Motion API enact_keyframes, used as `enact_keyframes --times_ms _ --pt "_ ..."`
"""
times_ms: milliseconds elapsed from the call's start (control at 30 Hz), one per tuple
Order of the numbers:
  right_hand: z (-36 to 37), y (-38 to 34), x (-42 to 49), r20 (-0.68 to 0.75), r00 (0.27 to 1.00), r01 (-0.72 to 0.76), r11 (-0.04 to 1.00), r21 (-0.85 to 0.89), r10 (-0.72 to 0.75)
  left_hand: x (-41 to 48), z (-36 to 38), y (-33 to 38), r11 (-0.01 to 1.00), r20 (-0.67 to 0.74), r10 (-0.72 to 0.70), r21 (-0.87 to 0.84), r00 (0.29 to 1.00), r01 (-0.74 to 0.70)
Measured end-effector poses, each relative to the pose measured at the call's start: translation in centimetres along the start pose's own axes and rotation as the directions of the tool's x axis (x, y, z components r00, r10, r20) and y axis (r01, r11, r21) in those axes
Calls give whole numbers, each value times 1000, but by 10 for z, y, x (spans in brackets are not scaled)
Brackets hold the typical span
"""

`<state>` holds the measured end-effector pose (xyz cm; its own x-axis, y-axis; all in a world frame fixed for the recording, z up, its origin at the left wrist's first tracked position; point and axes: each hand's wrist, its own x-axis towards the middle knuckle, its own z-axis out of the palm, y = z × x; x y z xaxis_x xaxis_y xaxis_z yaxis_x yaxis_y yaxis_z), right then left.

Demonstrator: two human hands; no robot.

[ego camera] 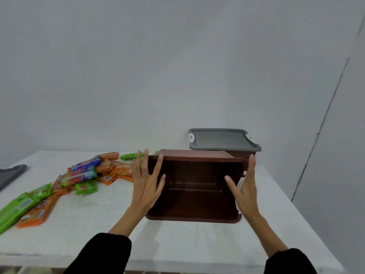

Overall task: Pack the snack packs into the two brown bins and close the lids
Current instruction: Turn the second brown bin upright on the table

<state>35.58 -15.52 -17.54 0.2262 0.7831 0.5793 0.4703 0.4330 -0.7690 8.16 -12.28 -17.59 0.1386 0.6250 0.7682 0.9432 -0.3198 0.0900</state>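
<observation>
- Open brown bin (pixel 194 186) sat toward the table's (pixel 94 220) right half, near its front edge, mouth tipped toward the camera. Inside looked empty; no lid on it.
- Left hand (pixel 147 184) was flat against the bin's left wall, fingers spread and straight, two of them over the rim. Right hand (pixel 245 186) mirrored it on the right wall, palm inward, fingers extended. Neither was curled into a grip; the bin was pressed between open palms, or only steadied, cannot tell which.
- Both forearms reached forward from black sleeves (pixel 102 254), wrists roughly level.
- Judgement: the step was setting this bin square and flat. Best done by settling its base fully down, mouth up, close to the snacks for short reaches.
- Second brown bin (pixel 244 155) stood just behind, toward the back right, grey lid (pixel 221 139) on top.
- Snack packs (pixel 79 178) lay heaped across the table's left half, none packed.
- A grey object (pixel 11 173), possibly the other lid, lay at the left edge.
</observation>
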Motion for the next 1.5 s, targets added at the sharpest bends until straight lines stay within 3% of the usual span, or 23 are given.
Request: enact_keyframes --times_ms 67,167,367,467,600,733,800,867,933,1067,1167,1267,1367,1433,1500 --pt "8 10 -13 -24 998 62 991 -119 -65 -5 1 5 986 -42 -107 -137 993 101" --pt "16 19 -27 -74 997 -2 972 -234 -16 -12 6 15 919 -6 -293 -277 956 280" --pt "-4 -2 1 -58 998 -37 919 -393 15 20 -9 19 931 103 -283 -208 954 299" --pt "-20 -13 20 39 986 -117 829 -547 165 40 -14 23 929 310 -320 -84 895 361" --pt "-38 -16 26 174 928 -117 700 -705 331 44 -7 28 955 587 -278 81 760 287" --pt "-40 -5 19 189 907 -87 606 -791 376 46 3 31 967 650 -251 139 717 212" --pt "-38 -1 21 201 907 -54 577 -815 369 45 7 34 955 637 -260 282 726 94" --pt "-37 -1 24 206 900 -63 581 -811 385 40 11 37 913 591 -269 408 761 7" --pt "-39 0 29 226 872 -119 635 -764 435 39 12 36 916 589 -278 400 759 25" --pt "-58 8 36 279 786 -395 795 -460 552 46 10 19 968 692 -245 134 679 212" --pt "-66 14 31 310 729 -558 792 -248 610 45 9 9 921 713 -206 -90 671 379" --pt "-65 15 20 314 720 -601 782 -165 619 40 10 3 779 716 -231 -270 659 566" --pt "-63 18 15 314 730 -616 783 -80 607 29 9 3 511 724 -255 -462 641 725" --pt "-63 21 18 236 773 -574 808 -134 589 25 9 2 564 685 -266 -460 678 686" --pt "-65 19 26 186 846 -435 848 -301 500 29 8 -2 754 667 -294 -278 685 595"
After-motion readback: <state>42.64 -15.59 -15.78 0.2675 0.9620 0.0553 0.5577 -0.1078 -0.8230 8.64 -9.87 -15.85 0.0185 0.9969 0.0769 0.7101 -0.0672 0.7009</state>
